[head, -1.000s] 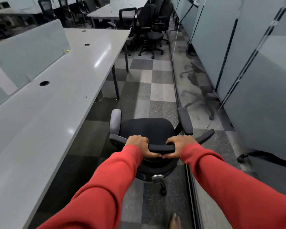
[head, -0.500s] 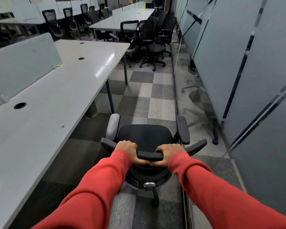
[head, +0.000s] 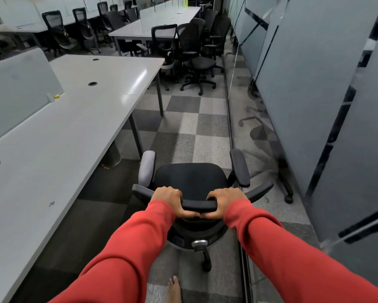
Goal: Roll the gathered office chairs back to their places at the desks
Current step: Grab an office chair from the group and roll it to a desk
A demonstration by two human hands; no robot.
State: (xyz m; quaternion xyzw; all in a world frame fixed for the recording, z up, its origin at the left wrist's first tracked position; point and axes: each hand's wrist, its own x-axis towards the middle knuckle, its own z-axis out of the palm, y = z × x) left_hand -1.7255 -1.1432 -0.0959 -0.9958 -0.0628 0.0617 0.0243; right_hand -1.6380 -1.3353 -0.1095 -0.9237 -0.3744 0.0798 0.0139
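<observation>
Head view: left hand [head: 168, 196] and right hand [head: 225, 199], fingers curled, grip the top backrest edge of the office chair [head: 190, 182], which stands in the aisle between worktop [head: 52, 136] and glass partition [head: 314, 84].

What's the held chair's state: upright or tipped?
Upright: chair has level seat, caster on floor; left hand and right hand grip its backrest.
</observation>
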